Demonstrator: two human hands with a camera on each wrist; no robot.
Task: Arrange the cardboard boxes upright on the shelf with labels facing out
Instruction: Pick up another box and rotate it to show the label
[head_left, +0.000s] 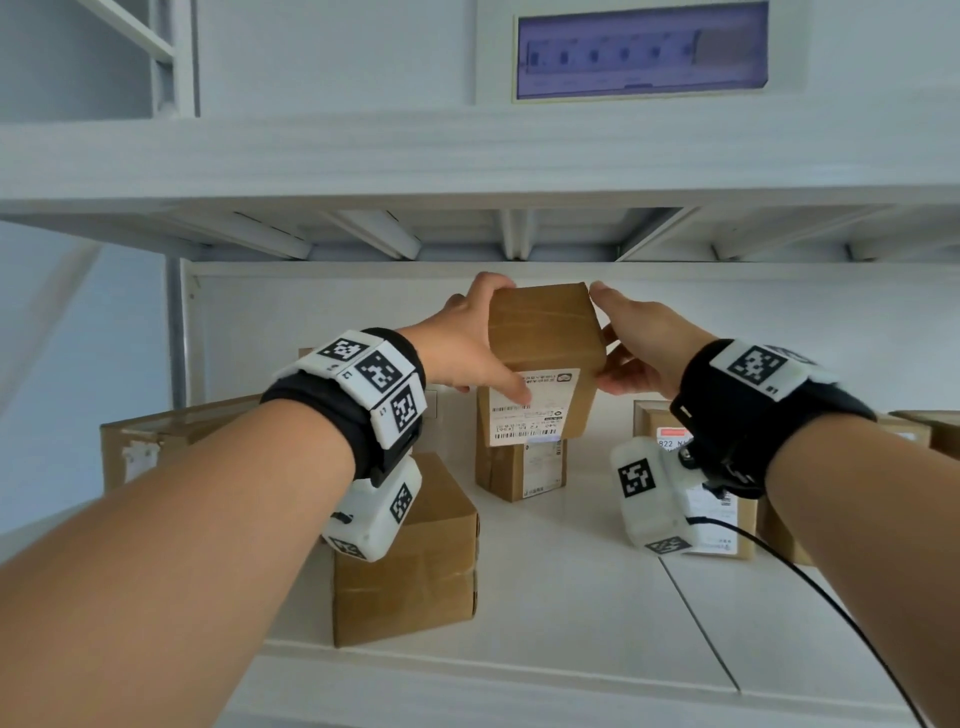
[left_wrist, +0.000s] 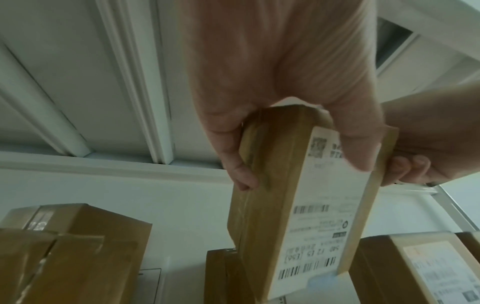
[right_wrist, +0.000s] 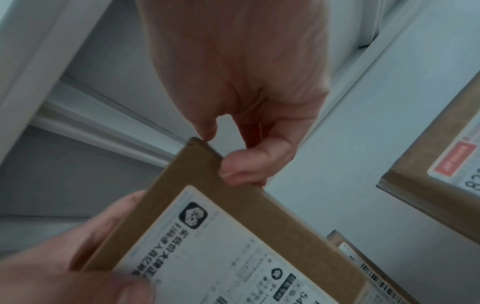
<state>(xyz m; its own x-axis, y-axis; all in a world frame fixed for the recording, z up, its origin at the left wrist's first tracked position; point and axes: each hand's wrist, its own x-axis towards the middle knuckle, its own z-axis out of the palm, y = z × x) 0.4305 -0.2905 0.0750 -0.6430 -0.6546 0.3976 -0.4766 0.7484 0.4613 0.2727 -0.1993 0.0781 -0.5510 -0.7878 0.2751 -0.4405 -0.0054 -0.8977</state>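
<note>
Two hands, left hand and right hand, clamp labelled box w/ label out; box at 7 o'clock shows none.

Storeroom or parcel depot, white metal shelf holding labelled cardboard boxes, bare white wall behind, breaker panel above

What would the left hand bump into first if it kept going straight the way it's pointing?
Probably the white back wall of the shelf. The left hand grips the held box and points toward the back, and nothing shows beyond its fingertips before that wall, though depth is hard to judge.
</note>
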